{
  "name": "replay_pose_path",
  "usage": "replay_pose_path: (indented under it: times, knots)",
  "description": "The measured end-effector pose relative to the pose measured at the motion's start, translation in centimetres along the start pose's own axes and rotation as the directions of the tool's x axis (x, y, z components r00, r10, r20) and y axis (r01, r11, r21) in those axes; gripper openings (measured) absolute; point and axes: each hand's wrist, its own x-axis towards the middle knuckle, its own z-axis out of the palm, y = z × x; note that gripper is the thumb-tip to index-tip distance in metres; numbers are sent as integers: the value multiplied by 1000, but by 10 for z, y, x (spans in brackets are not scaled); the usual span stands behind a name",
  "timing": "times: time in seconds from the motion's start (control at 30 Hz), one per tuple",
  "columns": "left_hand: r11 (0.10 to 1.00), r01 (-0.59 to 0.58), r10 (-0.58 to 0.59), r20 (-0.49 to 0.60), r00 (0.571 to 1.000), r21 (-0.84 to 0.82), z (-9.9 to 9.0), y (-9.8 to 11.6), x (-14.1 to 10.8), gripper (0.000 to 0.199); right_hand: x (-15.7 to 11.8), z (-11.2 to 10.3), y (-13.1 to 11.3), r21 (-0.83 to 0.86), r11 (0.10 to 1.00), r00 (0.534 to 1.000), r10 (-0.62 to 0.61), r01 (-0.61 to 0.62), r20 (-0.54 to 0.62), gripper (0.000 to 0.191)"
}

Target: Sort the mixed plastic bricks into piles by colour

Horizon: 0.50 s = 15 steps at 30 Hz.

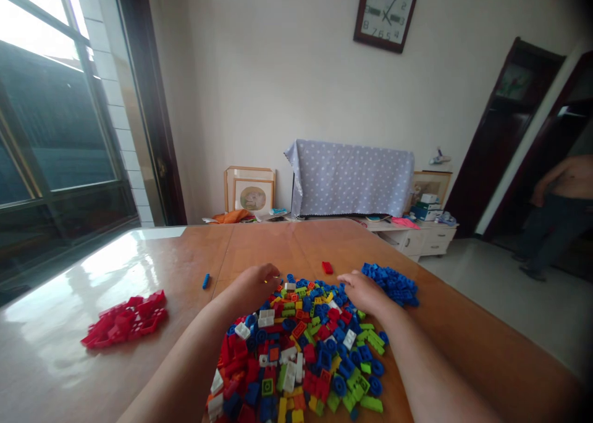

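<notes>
The left hand [257,284] and right hand [364,289] are flanking the far end of the mixed heap [301,333], both curved (whether either is gripping anything, I cannot tell); its bulk is lying nearer the viewer. Beyond, a blue pile [391,285] and red pile [125,321] are already sitting apart; much is seemingly remaining mixed.

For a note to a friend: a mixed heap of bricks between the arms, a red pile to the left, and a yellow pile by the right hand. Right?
Not quite: the head view shows a blue pile by the right hand, not yellow. The mixed heap and red pile are as described.
</notes>
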Motion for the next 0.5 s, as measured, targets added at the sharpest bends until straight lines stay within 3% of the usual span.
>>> replay_pose_path:
  times: [0.23,0.5]
  knots:
    - [998,-46,47,24,999,-41,6,-14,8,38,0,-2,0,-54,998,999,14,-16,-34,25]
    - [997,-40,43,42,998,-67,7,-15,11,42,0,-5,2,-4,999,994,39,-40,-104,13]
